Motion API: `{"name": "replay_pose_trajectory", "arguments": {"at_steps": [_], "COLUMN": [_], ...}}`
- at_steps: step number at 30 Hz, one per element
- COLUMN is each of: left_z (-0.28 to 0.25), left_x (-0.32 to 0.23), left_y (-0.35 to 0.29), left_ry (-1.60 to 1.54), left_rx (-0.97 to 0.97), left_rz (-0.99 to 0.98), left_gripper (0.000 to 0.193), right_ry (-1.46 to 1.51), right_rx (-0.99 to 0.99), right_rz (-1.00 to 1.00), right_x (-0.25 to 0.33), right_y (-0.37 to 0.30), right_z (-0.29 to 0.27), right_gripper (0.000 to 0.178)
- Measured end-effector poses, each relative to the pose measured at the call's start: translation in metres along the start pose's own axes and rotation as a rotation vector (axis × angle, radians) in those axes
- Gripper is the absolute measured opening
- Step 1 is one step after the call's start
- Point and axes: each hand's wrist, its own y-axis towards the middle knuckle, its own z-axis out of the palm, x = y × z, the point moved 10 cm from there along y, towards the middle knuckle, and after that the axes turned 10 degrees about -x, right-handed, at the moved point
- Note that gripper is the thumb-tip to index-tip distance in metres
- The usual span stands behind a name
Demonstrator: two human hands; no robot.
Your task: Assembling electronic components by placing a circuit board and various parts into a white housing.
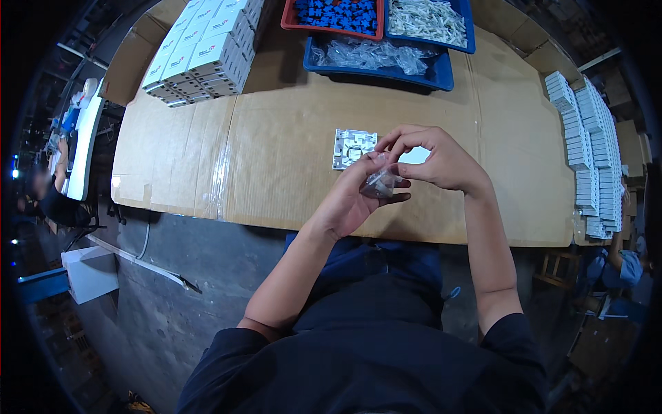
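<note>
A small clear plastic bag rests in the fingers of my left hand, which is closed around it. What the bag contains is too small to make out. My right hand comes in from the other side, its thumb and fingertips pinching at the bag's upper edge. Just beyond my left fingertips, a square white frame-like part lies on the cardboard-covered table. A smooth white piece shows through the gap between my right thumb and fingers; the hand hides its outline.
Stacked white boxes stand at the far left. At the back are a red bin of blue parts, a blue bin of white pieces and a blue tray of clear bags. White units are piled along the right edge.
</note>
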Motion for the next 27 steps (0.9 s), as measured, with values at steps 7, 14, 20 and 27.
{"name": "replay_pose_trajectory", "arguments": {"at_steps": [7,14,20,27], "left_z": [-0.020,-0.034,-0.041,-0.049], "left_x": [-0.012,-0.007,-0.012,-0.016], "left_y": [0.002,0.003,0.002,0.004], "left_ry": [0.438,0.356,0.368,0.388], "left_rx": [-0.191,-0.258,-0.314,-0.328], "left_rz": [0.184,0.165,0.191,0.258], "left_gripper": [0.035,0.032,0.029,0.027], "right_ry": [0.027,-0.024,-0.006,-0.090], "right_rx": [-0.049,-0.053,-0.054,-0.101], "right_rz": [0.032,-0.034,-0.063,-0.150], "right_x": [-0.004,-0.002,-0.004,-0.001], "right_y": [-0.003,-0.004,-0.004,-0.009], "right_z": [-0.009,-0.009,-0.003,0.004], "right_gripper": [0.007,0.009,0.008,0.010]}}
